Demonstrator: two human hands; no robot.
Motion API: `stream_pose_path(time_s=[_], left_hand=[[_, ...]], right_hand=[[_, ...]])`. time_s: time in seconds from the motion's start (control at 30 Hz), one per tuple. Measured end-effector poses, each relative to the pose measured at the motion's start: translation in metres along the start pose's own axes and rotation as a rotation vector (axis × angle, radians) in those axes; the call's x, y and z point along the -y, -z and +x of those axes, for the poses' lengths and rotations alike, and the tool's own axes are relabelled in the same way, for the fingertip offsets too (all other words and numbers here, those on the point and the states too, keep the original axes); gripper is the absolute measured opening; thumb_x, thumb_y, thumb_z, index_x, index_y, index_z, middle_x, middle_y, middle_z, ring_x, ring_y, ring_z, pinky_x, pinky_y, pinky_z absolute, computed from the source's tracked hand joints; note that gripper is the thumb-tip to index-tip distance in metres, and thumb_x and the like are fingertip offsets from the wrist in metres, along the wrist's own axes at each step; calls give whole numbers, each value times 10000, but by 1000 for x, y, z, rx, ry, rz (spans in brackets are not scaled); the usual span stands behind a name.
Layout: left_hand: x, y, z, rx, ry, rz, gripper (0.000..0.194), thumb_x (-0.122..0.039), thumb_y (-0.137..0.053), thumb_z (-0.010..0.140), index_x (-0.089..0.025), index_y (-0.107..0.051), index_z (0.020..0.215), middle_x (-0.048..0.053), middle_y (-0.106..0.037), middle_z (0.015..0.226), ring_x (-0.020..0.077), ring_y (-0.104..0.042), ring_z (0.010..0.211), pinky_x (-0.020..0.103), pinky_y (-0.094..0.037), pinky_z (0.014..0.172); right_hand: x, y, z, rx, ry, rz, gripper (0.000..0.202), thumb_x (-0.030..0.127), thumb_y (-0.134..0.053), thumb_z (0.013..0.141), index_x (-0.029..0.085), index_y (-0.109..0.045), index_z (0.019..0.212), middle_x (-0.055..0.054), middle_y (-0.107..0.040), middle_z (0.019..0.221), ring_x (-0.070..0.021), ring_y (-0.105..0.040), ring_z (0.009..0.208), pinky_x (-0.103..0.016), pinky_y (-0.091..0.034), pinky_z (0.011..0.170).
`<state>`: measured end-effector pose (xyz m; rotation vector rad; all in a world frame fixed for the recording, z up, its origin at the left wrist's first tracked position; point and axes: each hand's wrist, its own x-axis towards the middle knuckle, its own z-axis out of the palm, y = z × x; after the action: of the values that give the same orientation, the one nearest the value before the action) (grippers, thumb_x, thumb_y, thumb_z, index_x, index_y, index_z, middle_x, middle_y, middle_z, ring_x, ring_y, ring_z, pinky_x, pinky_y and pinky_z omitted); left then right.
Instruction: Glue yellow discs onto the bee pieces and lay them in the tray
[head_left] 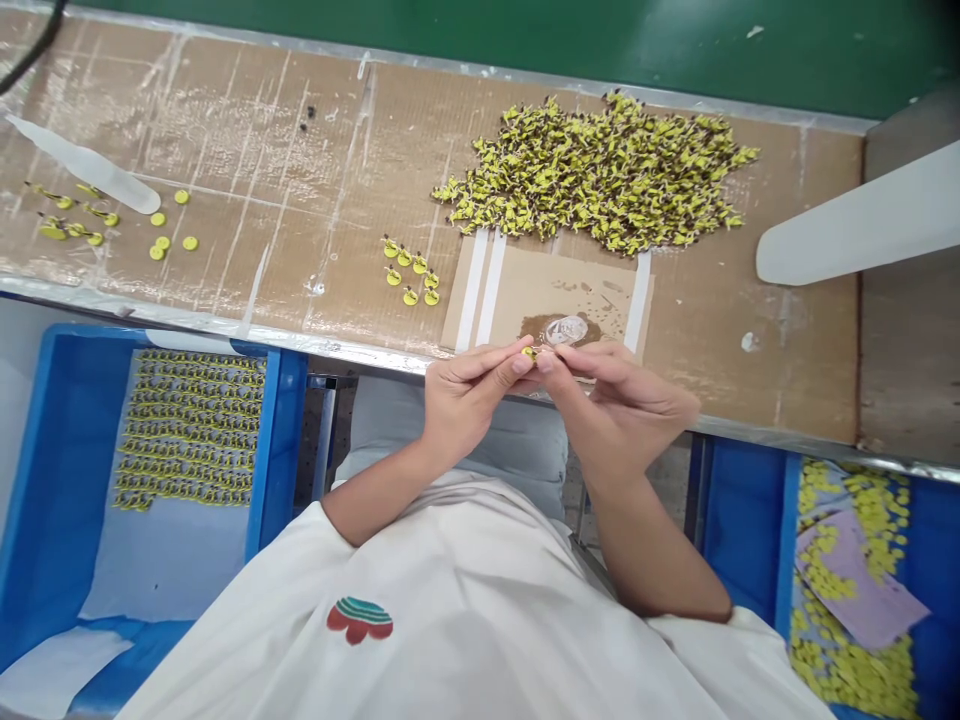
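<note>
My left hand [469, 395] pinches a small yellow disc [529, 352] between thumb and fingertips. My right hand [626, 405] meets it at the fingertips, its thumb and forefinger closed; what they grip is too small and covered to make out. Just beyond my fingers, a clear round dish [565, 330] sits on a wet brown patch of a cardboard sheet [517, 280] with white tape strips. Left of that sheet stand several small yellow-and-dark figures on yellow round bases [410, 297]. A large heap of loose yellow-and-dark figures [600, 175] lies behind the sheet.
At the far left of the table lie loose yellow discs [181, 197] and a few figures beside a white tapered object [94, 165]. A white cylinder [862, 220] juts in from the right. Blue bins flank me: rows of figures [195, 430] at left, yellow discs [855, 640] at right.
</note>
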<state>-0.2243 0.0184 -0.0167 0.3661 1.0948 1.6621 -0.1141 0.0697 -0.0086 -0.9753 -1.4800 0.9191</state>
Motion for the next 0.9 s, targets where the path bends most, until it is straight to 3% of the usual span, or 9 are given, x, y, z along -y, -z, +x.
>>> stream_pose_path(time_s=[0.17,0.3,0.57,0.7,0.9], left_hand=[[-4,1,-7,62,-68,102,305,-388,-778,816,-279,-788,1100,38,-774,1073,207,-740,988,352,-649,878],[-7,3,-9,115,-128,125,293,-346,-761,837,-297,-776,1125,30,-761,1047,194,-732,985,330,-648,867],[-7,3,-10,24,-171,170,286,-329,-791,808,-294,-791,1092,6,-794,975,160,-746,851,310,-649,834],[-6,6,-9,49,-294,226,235,-259,-753,848,-303,-797,1075,7,-789,958,138,-742,837,261,-639,807],[-1,15,-3,108,-517,347,320,-186,-744,849,-302,-764,1146,23,-790,960,125,-731,812,233,-620,751]], right_hand=[[0,-3,-4,-69,-23,-11,196,230,-873,708,281,-802,883,18,-760,746,-159,-711,658,-322,-627,657],[6,-4,-3,-90,-73,36,189,219,-877,708,255,-801,878,5,-782,778,-165,-734,652,-302,-646,627],[11,-6,1,-33,-295,216,146,242,-882,709,217,-793,822,-7,-783,755,-168,-740,599,-271,-665,568],[8,-7,1,-15,-311,263,145,223,-884,702,220,-794,815,0,-782,748,-163,-741,598,-252,-662,561],[10,-9,0,-3,-334,292,123,209,-875,717,240,-799,807,12,-776,728,-142,-730,577,-222,-648,546]])
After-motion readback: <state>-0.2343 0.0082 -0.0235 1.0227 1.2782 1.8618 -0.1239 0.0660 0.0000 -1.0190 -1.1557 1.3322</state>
